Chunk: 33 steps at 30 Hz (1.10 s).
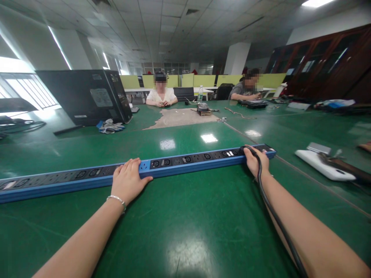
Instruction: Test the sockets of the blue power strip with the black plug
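A long blue power strip (185,168) with a black socket face lies across the green table, its right end farther away. My left hand (129,179) rests over the strip left of the middle, fingers on the sockets and thumb spread along the front side. Near the strip's right end, my right hand (257,162) is closed round the end of a black cable (271,210) at the sockets. From there the cable runs back along my right forearm. The plug itself is mostly hidden by my fingers.
A black computer case (87,98) stands at the back left, with gloves (110,126) beside it. Two people sit across the green table (185,216). A bottle (200,94) and a small round device (203,108) are at the far middle. A white object (324,165) lies right.
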Each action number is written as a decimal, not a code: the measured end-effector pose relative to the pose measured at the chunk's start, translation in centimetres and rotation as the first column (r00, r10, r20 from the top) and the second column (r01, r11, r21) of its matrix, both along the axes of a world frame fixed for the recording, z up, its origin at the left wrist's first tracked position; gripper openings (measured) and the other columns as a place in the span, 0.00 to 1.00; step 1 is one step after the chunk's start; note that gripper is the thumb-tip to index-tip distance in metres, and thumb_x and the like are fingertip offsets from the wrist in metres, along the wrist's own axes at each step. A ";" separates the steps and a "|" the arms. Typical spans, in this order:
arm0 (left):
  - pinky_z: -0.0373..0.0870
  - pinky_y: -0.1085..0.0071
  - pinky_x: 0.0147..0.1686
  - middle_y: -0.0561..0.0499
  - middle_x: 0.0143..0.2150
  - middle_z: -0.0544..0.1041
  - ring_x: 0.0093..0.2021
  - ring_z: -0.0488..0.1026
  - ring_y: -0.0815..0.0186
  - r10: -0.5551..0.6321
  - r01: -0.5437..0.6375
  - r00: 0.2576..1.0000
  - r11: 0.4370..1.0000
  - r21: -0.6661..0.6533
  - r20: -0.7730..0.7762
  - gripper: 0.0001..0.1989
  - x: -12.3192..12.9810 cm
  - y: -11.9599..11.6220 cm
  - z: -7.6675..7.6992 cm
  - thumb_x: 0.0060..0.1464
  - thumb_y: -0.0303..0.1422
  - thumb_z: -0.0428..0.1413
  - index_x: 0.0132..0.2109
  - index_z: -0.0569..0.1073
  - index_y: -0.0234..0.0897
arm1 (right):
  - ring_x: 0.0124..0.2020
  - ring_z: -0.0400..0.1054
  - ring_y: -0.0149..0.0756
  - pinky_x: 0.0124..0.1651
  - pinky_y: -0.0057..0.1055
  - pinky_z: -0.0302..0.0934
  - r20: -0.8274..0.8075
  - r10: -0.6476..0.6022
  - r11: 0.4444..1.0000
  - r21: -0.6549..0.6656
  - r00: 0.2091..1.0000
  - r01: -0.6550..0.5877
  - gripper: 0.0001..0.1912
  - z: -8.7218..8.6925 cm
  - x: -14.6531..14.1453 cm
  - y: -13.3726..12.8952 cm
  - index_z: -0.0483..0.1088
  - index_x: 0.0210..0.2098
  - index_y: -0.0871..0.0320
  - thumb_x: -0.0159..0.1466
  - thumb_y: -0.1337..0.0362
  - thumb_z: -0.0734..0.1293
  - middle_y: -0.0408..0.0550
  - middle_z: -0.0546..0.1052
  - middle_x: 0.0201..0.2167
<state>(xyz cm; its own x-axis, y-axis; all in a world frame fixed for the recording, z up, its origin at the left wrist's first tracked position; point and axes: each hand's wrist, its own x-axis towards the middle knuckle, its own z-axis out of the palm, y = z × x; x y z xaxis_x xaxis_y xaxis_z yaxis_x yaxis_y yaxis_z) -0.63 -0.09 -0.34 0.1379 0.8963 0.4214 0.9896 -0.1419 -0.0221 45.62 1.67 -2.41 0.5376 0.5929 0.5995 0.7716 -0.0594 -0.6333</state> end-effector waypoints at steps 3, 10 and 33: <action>0.53 0.57 0.59 0.38 0.58 0.68 0.60 0.61 0.54 -0.003 0.003 1.000 1.000 0.003 0.004 0.32 0.0 0.1 -0.1 0.49 0.47 0.54 0.56 0.63 0.32 | 0.43 0.70 0.44 0.56 0.45 0.55 -0.066 -0.037 0.992 0.122 0.997 0.045 0.24 0.7 -0.1 0.0 0.75 0.37 0.61 0.57 0.48 0.59 0.54 0.78 0.35; 0.53 0.57 0.58 0.38 0.58 0.68 0.60 0.62 0.54 -0.010 0.010 1.000 1.000 0.011 -0.004 0.32 -0.2 0.1 -0.2 0.49 0.48 0.54 0.56 0.63 0.32 | 0.51 0.67 0.41 0.57 0.40 0.57 -0.007 0.294 0.944 0.157 0.956 -0.289 0.23 3.2 -5.5 -0.4 0.71 0.48 0.57 0.59 0.51 0.61 0.51 0.75 0.48; 0.52 0.56 0.59 0.38 0.59 0.67 0.61 0.60 0.53 -0.001 0.001 1.000 1.000 -0.017 0.026 0.32 0.1 0.0 -0.1 0.49 0.47 0.54 0.56 0.63 0.33 | 0.41 0.72 0.40 0.50 0.38 0.63 0.369 0.330 0.943 -0.161 0.869 -0.290 0.17 1.8 -10.2 -1.4 0.71 0.47 0.53 0.63 0.58 0.57 0.48 0.78 0.41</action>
<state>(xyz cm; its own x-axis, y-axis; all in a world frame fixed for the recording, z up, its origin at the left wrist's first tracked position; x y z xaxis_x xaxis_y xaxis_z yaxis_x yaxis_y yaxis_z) -0.55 -0.09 -0.42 0.1277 0.9031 0.4100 0.9897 -0.1428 0.0063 35.46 0.31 -0.60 0.0549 0.7569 0.6512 0.9417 0.1776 -0.2858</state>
